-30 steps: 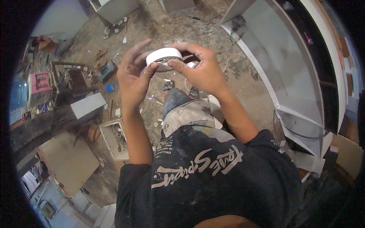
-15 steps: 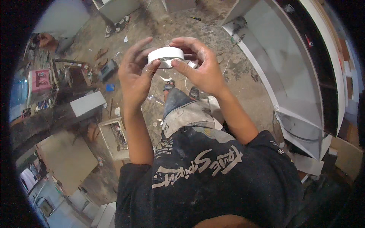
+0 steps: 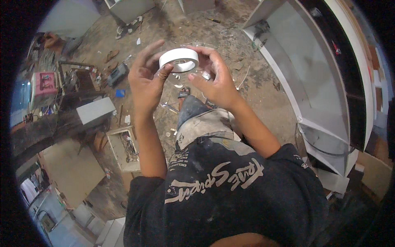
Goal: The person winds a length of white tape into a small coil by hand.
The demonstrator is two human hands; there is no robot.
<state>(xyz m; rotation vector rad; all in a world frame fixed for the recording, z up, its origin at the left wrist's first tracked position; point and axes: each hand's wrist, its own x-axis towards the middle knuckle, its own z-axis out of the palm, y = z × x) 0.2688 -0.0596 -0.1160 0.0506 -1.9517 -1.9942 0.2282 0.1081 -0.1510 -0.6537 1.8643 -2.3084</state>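
Note:
A roll of white tape-like strip (image 3: 177, 54) is held up in front of me, tilted so that its hollow centre shows. My left hand (image 3: 146, 82) grips its left side, thumb at the near lower rim and fingers curled behind. Around the right side curves my right hand (image 3: 222, 84), its fingers against the far edge and its thumb apart from the roll. A small white piece (image 3: 206, 75) shows between that thumb and the fingers; whether it is the strip's loose end I cannot tell.
A large pale cabinet shell (image 3: 284, 53) lies along the right. At left are a pink box (image 3: 44, 85), a white panel (image 3: 96, 111), a dark case (image 3: 117, 75) and an open drawer-like box (image 3: 122, 150). Scraps, a sandal (image 3: 111, 55) and a screwdriver (image 3: 212, 20) lie on the floor.
The roll has tipped, and its hollow centre shows more. My right thumb has come off the near rim and moved down; my left hand has stayed on the roll.

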